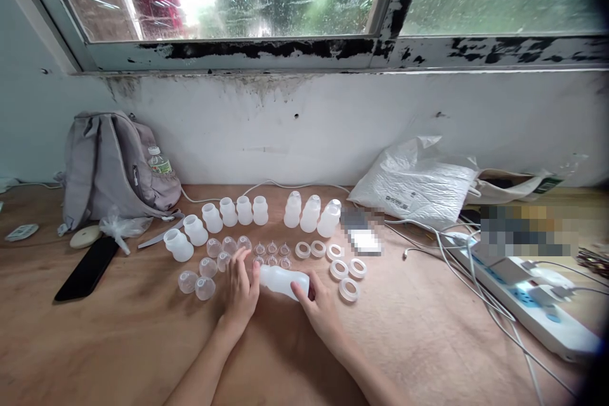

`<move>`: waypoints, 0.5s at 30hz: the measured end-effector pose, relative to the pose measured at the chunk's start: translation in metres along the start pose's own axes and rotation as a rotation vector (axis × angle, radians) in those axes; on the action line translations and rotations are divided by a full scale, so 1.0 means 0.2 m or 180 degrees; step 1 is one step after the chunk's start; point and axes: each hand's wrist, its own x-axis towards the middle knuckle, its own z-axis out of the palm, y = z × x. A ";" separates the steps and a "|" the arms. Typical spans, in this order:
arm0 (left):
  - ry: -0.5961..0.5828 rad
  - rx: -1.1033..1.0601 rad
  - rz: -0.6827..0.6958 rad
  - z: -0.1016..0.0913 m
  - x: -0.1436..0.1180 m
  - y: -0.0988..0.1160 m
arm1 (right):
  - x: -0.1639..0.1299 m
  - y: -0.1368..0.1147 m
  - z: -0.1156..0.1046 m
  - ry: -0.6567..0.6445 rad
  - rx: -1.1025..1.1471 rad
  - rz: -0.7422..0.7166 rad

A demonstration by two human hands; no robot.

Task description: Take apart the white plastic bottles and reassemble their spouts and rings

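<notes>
A frosted white baby bottle [283, 281] lies on its side between my hands, its narrower end to the left. My right hand [320, 304] is wrapped round its right end, the thumb on top. My left hand [242, 285] is at the other end, thumb against the bottle and fingers extended upward, apart. Just behind are clear bottle nipples [271, 248] in two rows, partly hidden by the left hand and bottle. Clear domed caps [205, 288] lie left of my left hand. White collar rings [349, 290] lie beyond my right hand.
Open bottles [212, 218] stand in an arc at back left; three capped bottles [310, 214] stand at back right. A black phone [87, 269] and backpack [104, 165] are left. A plastic mailer bag [416, 181], loose cables and a power strip [528, 298] lie right.
</notes>
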 end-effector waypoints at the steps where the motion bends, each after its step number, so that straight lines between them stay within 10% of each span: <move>1: 0.0117 0.0245 0.0185 0.00 0.01 -0.01 | 0.01 0.01 -0.01 0.0097 -0.0003 0.0024; 7: 0.0494 0.1022 0.0336 -0.02 0.02 -0.05 | 0.05 0.02 -0.08 0.0557 0.0296 0.0099; 15: 0.0024 0.0819 0.0379 -0.02 0.03 -0.14 | 0.09 0.05 -0.08 0.0518 0.1289 0.0326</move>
